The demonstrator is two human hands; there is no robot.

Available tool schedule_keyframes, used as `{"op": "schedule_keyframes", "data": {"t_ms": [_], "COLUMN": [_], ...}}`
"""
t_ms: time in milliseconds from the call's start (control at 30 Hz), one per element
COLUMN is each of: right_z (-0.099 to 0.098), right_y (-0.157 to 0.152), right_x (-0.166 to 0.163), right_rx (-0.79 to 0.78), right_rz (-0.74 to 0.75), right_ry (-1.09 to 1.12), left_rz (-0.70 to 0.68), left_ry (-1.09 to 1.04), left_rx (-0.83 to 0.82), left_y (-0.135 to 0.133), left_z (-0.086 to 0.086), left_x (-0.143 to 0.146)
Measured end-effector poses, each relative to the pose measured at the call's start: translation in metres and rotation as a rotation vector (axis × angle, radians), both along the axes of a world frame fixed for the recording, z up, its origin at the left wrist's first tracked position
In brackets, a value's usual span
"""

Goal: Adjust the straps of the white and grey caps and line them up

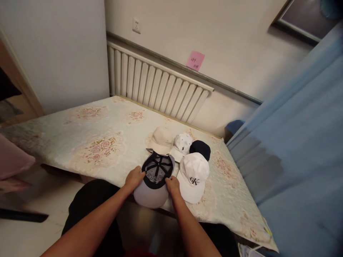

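A black and grey cap (157, 175) lies upside down at the near edge of the floral-covered bed (102, 139), its grey brim pointing toward me. My left hand (134, 177) grips its left side and my right hand (173, 185) grips its right side, fingers curled on the rim. Just right of it sits a white cap with dark letters (193, 176). Behind are a beige cap (161, 139), a small white cap (182, 144) and a dark navy cap (200, 148).
A white radiator (155, 84) runs along the wall behind the bed, with a pink note (195, 60) above it. A blue curtain (300, 142) hangs close on the right. Pink fabric (13, 160) shows at the left edge.
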State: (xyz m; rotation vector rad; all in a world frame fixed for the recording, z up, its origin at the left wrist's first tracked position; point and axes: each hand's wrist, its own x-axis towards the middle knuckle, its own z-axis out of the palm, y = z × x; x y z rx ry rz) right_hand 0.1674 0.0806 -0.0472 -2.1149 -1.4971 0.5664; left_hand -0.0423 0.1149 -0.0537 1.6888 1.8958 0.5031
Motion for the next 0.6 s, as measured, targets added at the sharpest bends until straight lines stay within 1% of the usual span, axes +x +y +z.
{"op": "schedule_keyframes", "data": {"t_ms": [267,500,600], "right_z": [0.0,-0.007,-0.009], "right_y": [-0.015,-0.021,-0.021], "right_x": [-0.006,-0.007,-0.005], "right_rx": [-0.03,-0.054,-0.053], "right_rz": [-0.021,-0.023,-0.012], "right_ry": [0.049,0.11,0.138], "left_rz": [-0.018,-0.018,-0.009], "left_ry": [-0.006,-0.003,-0.004], "left_rx": [0.025,0.034,0.039], "left_y": [-0.001,-0.005,-0.007], "left_z": [-0.005,-0.007,-0.005], "left_x": [-0.002,-0.004,-0.005]}}
